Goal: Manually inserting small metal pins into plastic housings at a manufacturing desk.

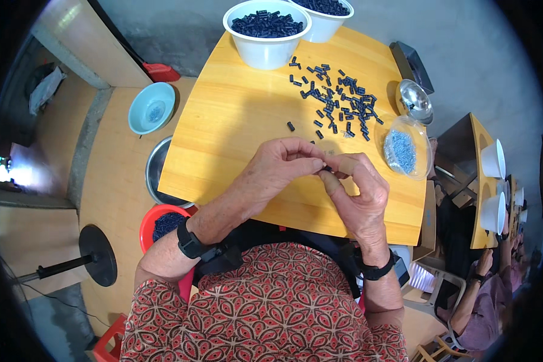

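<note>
- I have the bare left hand (277,163) over the near part of the yellow wooden table, thumb and forefinger pinched together at a small black cylindrical piece (327,169).
- I see the bare right hand (363,193) meeting it from the other side, thumb and fingertips pinching that same piece; fingers cover most of it, so I cannot tell its exact form.
- Beyond the hands I have loose short black tubes (349,99) scattered on the table, a few lying just past the left knuckles.
- Right of these I see a clear round plastic tub (425,142) holding tiny light-blue pieces (400,151), near a shiny silver metal bowl (415,99).
- At the far edge I see two round white plastic bowls (264,53) heaped with black pieces.
</note>
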{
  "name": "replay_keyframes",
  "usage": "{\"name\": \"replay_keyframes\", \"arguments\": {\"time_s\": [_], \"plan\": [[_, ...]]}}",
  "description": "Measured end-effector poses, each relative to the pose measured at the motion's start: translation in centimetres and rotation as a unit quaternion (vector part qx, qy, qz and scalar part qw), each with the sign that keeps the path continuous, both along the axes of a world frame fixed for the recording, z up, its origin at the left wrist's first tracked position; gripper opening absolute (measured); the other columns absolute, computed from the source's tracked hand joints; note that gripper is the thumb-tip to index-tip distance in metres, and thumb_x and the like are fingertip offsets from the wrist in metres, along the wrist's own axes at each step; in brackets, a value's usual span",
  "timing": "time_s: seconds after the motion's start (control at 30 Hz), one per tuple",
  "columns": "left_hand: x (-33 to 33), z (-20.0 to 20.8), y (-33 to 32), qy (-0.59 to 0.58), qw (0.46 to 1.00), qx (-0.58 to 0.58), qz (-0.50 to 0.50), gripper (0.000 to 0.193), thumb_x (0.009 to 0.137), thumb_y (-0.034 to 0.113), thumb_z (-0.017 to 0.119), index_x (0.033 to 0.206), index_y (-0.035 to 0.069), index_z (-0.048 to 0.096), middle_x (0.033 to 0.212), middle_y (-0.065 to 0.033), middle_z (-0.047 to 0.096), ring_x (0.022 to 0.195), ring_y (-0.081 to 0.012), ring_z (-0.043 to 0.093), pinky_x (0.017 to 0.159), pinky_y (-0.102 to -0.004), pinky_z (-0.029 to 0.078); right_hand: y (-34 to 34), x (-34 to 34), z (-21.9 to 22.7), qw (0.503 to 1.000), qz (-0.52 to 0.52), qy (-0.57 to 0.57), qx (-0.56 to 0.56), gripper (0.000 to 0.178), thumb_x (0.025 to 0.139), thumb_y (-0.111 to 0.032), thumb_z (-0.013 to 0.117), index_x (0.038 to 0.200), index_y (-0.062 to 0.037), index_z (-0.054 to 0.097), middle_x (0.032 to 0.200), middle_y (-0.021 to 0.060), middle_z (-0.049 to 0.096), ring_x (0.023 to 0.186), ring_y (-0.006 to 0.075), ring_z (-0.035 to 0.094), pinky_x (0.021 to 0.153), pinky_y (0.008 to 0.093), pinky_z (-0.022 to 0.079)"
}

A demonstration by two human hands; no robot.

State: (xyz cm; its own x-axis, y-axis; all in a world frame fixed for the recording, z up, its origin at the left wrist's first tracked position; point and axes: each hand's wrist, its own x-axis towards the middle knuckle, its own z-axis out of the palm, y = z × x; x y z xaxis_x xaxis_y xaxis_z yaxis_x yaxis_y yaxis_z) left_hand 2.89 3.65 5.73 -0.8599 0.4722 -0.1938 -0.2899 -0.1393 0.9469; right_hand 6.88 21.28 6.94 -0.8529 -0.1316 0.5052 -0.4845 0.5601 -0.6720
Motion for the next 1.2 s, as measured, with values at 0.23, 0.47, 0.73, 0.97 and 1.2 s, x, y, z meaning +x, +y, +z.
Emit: {"name": "replay_keyframes", "arguments": {"time_s": [0.23,0.47,0.73,0.97,1.2], "plan": [[0.4,-0.4,-0.3,-0.033,0.996,0.076,-0.017,0.02,0.089,0.014,0.066,0.104,0.002,0.069,0.096,-0.0013,0.066,0.09,-0.0078,0.057,0.082,-0.0237,0.046,-0.8,0.6,0.0,0.996,-0.026,-0.059,-0.053,0.023,0.074,0.007,0.073,0.093,-0.0024,0.066,0.083,0.0073,0.062,0.07,0.0166,0.058,0.065,0.0273,0.05],[0.8,0.1,0.3,-0.042,0.998,0.039,-0.003,0.02,0.089,0.014,0.066,0.105,0.002,0.069,0.096,-0.0012,0.066,0.089,-0.0081,0.057,0.081,-0.0233,0.045,0.3,0.6,0.1,0.994,-0.001,-0.057,-0.098,0.021,0.075,0.007,0.072,0.093,-0.0026,0.066,0.081,0.0055,0.062,0.07,0.0138,0.056,0.066,0.0262,0.048],[1.4,0.9,0.9,-0.043,0.999,0.024,-0.015,0.019,0.088,0.013,0.066,0.104,0.003,0.069,0.095,-0.0006,0.066,0.088,-0.008,0.057,0.081,-0.0236,0.046,0.4,1.3,1.3,0.998,-0.023,-0.028,-0.059,0.025,0.075,0.006,0.071,0.098,-0.003,0.069,0.08,0.009,0.061,0.07,0.0197,0.059,0.065,0.0286,0.049],[0.5,-0.6,1.7,-0.078,0.995,0.064,-0.015,0.016,0.089,0.012,0.065,0.102,0.005,0.069,0.095,-0.0009,0.067,0.087,-0.0078,0.06,0.082,-0.0234,0.047,0.8,1.7,0.7,0.999,-0.021,-0.038,-0.033,0.032,0.075,0.007,0.07,0.106,-0.002,0.065,0.084,0.0127,0.06,0.076,0.0277,0.062,0.066,0.0341,0.052],[1.0,-0.7,1.9,-0.102,0.993,0.058,0.003,0.016,0.088,0.015,0.067,0.1,0.005,0.07,0.09,0.0021,0.066,0.083,-0.0048,0.056,0.075,-0.0213,0.043,0.6,1.9,0.0,0.997,-0.032,-0.032,-0.056,0.029,0.074,0.006,0.071,0.101,-0.0006,0.065,0.085,0.0126,0.059,0.077,0.0278,0.061,0.066,0.0352,0.051]]}}
